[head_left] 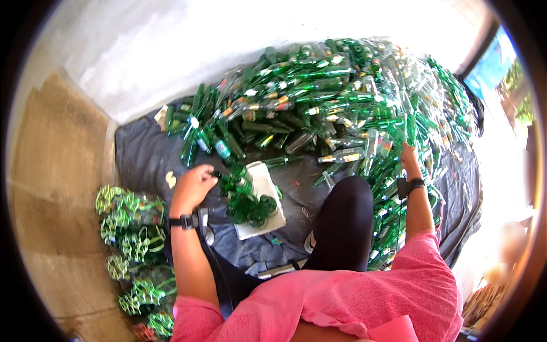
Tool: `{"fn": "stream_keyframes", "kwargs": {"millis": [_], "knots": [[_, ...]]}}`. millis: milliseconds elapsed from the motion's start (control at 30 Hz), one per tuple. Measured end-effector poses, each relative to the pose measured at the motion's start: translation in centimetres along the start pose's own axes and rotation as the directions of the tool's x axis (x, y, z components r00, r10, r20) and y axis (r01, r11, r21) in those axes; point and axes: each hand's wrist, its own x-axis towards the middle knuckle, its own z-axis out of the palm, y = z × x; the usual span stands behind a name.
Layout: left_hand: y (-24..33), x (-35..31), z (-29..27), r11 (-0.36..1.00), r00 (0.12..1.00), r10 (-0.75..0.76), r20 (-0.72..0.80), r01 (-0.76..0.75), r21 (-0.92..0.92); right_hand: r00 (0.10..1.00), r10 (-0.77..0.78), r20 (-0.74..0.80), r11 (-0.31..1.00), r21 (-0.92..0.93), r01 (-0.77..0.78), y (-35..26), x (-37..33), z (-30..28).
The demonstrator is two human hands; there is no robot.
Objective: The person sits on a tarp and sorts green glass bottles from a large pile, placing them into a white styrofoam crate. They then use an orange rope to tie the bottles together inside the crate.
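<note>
Beside my left leg, a cluster of green glass bottles [249, 208] lies on a white block [263, 227]. My left hand [195, 186] is at the cluster's left end, its fingers closed round a dark bottle neck there. Far out to the right, my right hand [408, 157] reaches into the big heap of bottles [333, 88]. Its fingers are curled round the end of a green bottle [411, 130] that points away from me.
A dark sheet [142, 149] lies under the bottles. Bundles of bottles tied with light green strips [139, 245] are stacked on my left, by the brown wall [57, 171]. Behind the heap rises a white wall [154, 57]. More loose bottles lie beside my right knee [347, 214].
</note>
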Motion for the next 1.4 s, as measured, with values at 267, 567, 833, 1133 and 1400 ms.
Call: {"fn": "stream_keyframes", "kwargs": {"millis": [267,567,833,1133,1400], "knots": [[-0.2,-1.1,-0.7,0.997,0.998,0.058,-0.027,-0.056,0.054,0.704,-0.663,0.253,0.506,-0.542,0.671,-19.6,-10.7,-3.8],[-1.3,-0.7,-0.8,0.999,0.999,0.033,-0.028,-0.033,-0.001,0.452,-0.74,0.499,0.428,-0.17,0.888,-41.1,-28.5,2.0],[-1.3,-1.0,-1.6,1.0,1.0,0.015,-0.011,-0.014,0.023,0.518,-0.677,0.522,0.575,-0.064,0.816,-36.7,-31.8,13.9],[-0.9,-0.4,-1.2,0.998,1.0,0.017,0.001,-0.017,0.056,0.435,-0.577,0.691,0.452,-0.174,0.875,-34.5,-35.2,20.2],[-1.2,-0.3,-0.7,0.998,1.0,0.014,0.019,-0.015,0.057,0.359,-0.503,0.786,0.393,-0.162,0.905,-32.7,-37.4,22.5]]}}
